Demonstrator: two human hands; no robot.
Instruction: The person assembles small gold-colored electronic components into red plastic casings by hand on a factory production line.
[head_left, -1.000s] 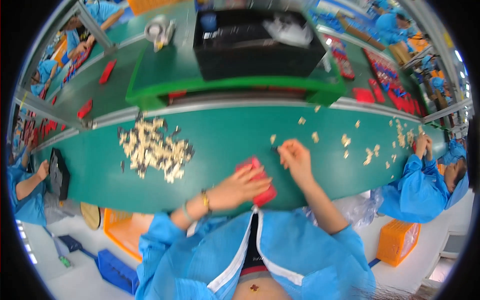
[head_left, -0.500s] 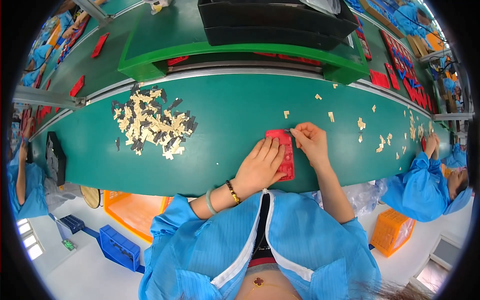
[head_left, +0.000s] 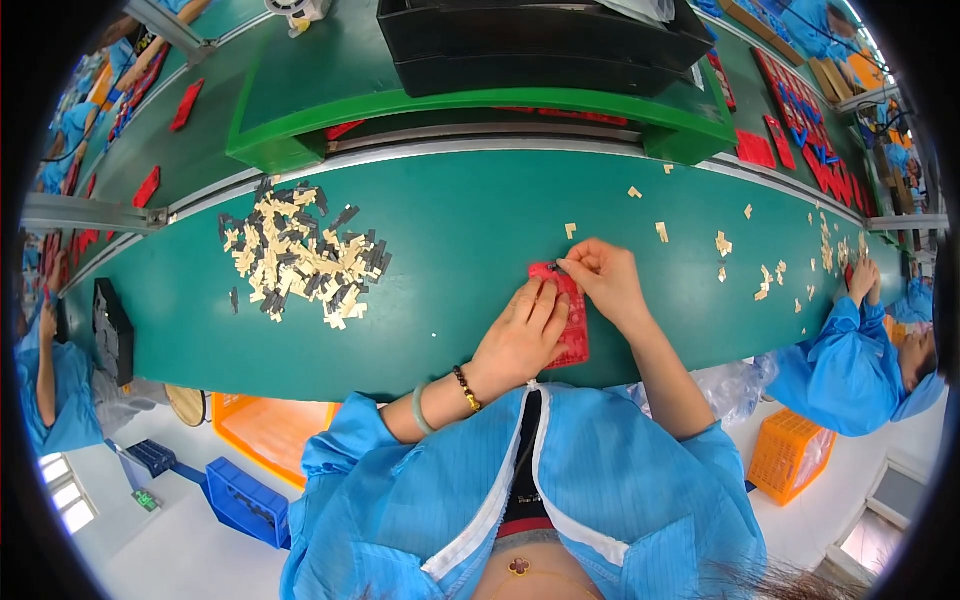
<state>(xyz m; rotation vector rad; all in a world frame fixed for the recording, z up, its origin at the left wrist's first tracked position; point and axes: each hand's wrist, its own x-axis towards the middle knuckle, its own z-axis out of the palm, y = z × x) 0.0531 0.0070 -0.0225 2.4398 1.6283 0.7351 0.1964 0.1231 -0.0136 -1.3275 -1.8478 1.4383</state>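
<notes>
A red rectangular tray (head_left: pixel 572 330) lies flat on the green table (head_left: pixel 450 220) just in front of me. My left hand (head_left: pixel 520 335) rests flat on the tray's left side and covers much of it. At the tray's top edge my right hand (head_left: pixel 603 278) pinches a small dark piece (head_left: pixel 558 267) between its fingertips. To the left on the table sits a heap of several small cream and dark parts (head_left: pixel 300 255).
Loose cream parts (head_left: pixel 720 243) are scattered to the right. A raised green shelf (head_left: pixel 480 110) carries black bins (head_left: pixel 540 40). Red trays (head_left: pixel 790 110) lie beyond. Other people in blue coats sit at the right (head_left: pixel 850 350) and left (head_left: pixel 45 380). Orange and blue crates (head_left: pixel 250 470) stand below.
The view has shifted and come closer. My left hand has settled flat on the red tray and my right hand has moved to the tray's top edge with a small piece.
</notes>
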